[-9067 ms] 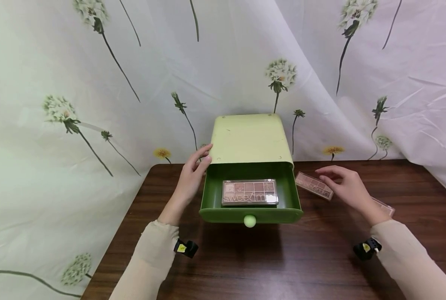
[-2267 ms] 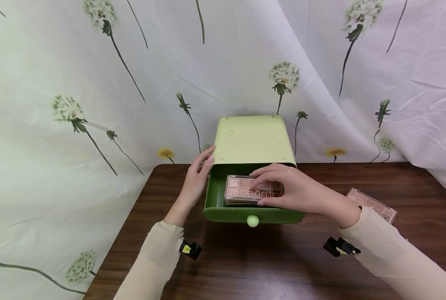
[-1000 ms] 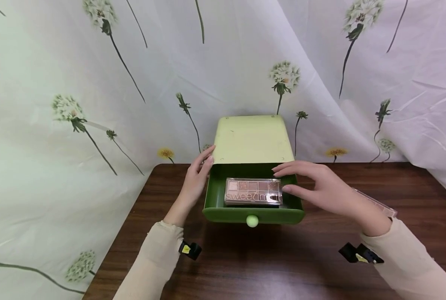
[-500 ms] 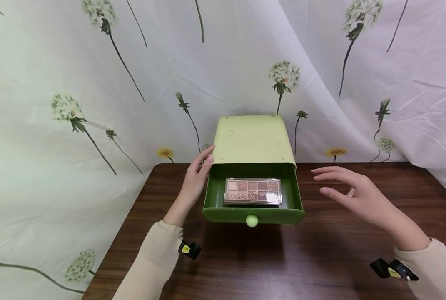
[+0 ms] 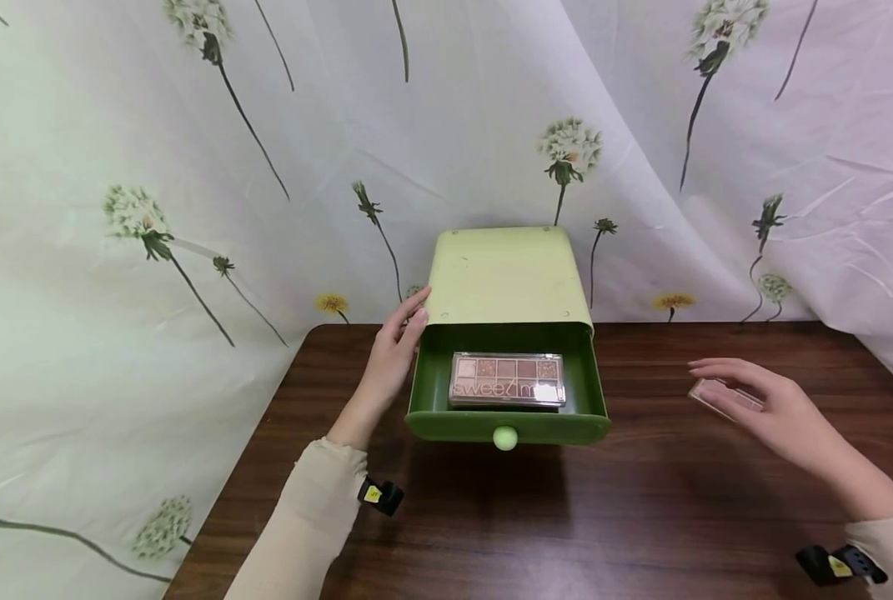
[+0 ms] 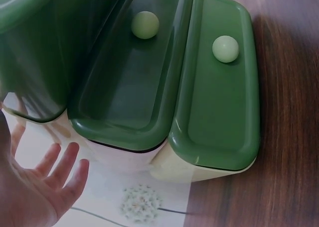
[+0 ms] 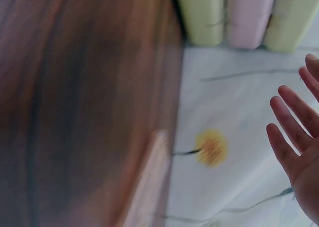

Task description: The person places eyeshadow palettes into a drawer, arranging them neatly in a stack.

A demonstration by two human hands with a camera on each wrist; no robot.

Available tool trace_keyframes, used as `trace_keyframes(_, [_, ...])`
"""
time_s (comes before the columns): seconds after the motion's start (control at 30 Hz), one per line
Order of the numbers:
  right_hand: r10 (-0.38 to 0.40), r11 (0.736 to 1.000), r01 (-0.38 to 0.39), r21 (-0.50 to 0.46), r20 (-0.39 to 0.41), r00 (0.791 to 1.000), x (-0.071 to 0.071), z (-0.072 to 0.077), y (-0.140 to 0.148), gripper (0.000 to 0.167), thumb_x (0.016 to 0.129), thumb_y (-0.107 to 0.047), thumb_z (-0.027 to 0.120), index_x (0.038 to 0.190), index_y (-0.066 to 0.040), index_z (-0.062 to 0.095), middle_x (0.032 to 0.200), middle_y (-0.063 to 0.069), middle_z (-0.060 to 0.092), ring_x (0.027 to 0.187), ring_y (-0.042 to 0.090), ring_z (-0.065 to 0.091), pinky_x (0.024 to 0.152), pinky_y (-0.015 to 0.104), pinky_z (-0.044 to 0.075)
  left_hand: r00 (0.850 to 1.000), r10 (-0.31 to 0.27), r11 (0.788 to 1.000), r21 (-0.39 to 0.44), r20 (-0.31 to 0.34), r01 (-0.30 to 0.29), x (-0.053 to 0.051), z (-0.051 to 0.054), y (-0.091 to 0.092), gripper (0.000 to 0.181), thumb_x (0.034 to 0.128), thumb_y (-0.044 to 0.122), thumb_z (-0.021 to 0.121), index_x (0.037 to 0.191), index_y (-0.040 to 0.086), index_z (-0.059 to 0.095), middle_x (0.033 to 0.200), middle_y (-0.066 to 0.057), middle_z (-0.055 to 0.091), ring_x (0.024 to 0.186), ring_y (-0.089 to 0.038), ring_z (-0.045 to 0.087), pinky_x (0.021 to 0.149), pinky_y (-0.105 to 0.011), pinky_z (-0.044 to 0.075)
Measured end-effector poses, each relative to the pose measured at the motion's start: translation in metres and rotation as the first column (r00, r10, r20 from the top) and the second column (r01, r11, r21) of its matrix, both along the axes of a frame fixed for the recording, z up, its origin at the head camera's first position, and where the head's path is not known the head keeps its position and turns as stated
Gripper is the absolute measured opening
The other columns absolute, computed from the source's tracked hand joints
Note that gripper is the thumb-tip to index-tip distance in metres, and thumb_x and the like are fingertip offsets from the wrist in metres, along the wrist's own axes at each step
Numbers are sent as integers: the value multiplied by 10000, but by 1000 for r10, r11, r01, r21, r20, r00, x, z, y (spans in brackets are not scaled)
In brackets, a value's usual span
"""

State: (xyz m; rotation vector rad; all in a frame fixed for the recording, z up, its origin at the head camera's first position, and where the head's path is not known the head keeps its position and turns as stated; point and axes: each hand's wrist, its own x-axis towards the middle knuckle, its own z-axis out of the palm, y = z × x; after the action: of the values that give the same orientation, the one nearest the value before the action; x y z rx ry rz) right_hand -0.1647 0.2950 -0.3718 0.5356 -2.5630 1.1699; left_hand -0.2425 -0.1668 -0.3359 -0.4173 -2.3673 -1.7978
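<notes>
In the head view, an eyeshadow palette (image 5: 508, 380) in a clear case lies in the pulled-out green drawer (image 5: 454, 429) of a pale storage box (image 5: 509, 275). My left hand (image 5: 386, 358) rests against the box's left side, fingers loosely extended. At the right, my right hand (image 5: 784, 412) hovers at another eyeshadow palette (image 5: 742, 400) on the table, its fingers partly covering it. The right wrist view shows this palette (image 7: 144, 187) blurred, apart from the spread fingers of my right hand (image 7: 301, 142). The left hand (image 6: 45, 187) is empty in its wrist view.
Two lower drawers, with green fronts (image 6: 217, 107) and round knobs (image 6: 225, 49), sit closed beneath the pulled-out one. The dark wooden table (image 5: 641, 517) runs back to a dandelion-print cloth (image 5: 266, 167).
The right hand set a second palette onto the one in the drawer, let go, then moved right to the palette left on the table. The left hand stayed at the box.
</notes>
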Motion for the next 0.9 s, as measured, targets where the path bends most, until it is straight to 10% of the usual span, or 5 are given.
trace_keyframes(0.33, [-147,987,145,75,28,989,-5,-32,39,321,924,-158,721,1237,-102,677,1145,-325,566,997,-144,494,756,79,365,1000,2,1000,17,-6,-2,0,-3,1,456,1064,349,449,1507,240,447,1492,-75,399,1269,-280,467,920,-488,458])
trace_keyframes(0.67, [-239,949,209,235,107,965,-12,-43,61,390,902,-283,749,1219,-67,677,1173,250,651,902,-125,480,668,191,394,1000,-15,998,64,-12,16,0,-5,3,459,1073,342,429,1518,233,425,1541,-30,339,1336,-258,394,965,-520,441])
trace_keyframes(0.9, [-227,937,163,308,185,956,-23,-55,76,515,876,-286,777,1274,-1,620,1242,327,579,1006,326,572,666,208,365,1000,-18,994,108,10,17,2,-4,5,465,1074,370,414,1520,236,421,1485,-71,397,1222,-291,503,910,-482,489])
